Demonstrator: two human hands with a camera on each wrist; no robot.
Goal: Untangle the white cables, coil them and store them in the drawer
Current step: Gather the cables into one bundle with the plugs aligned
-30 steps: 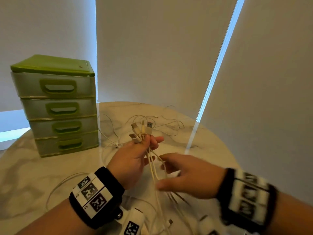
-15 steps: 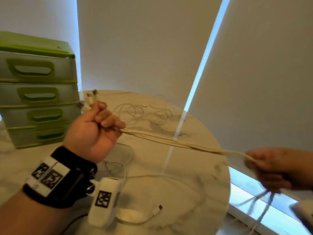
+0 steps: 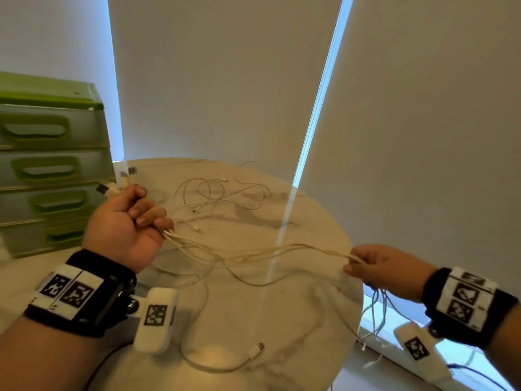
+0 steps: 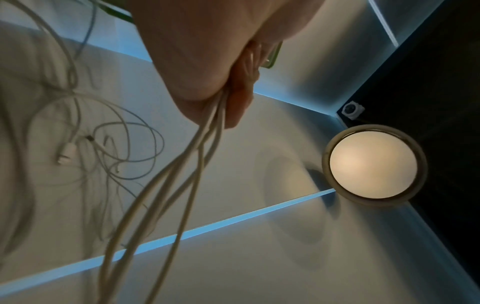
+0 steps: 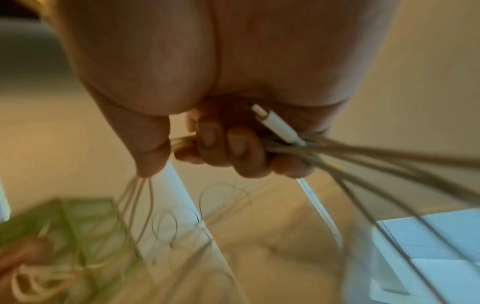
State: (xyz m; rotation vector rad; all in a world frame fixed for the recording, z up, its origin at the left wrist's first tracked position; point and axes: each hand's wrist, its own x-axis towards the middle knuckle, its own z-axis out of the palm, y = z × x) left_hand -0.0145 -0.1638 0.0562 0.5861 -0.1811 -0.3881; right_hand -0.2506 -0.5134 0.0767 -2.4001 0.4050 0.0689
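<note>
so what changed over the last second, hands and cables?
The right hand, close beside the left a second ago, slid along the white cables out past the table edge, still gripping them. Half a second ago the strands ran taut; now they sag apart. The left hand moved left toward the drawer unit, still holding the plug ends. Drawers stayed shut; loose cables remain on the table.

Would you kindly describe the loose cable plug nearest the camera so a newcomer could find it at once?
Start at the round marble table and look to its near edge, between the two wrists. There a white cable curves to a plug with a metal tip. Unlike the bundled cables, no hand holds it.
</note>
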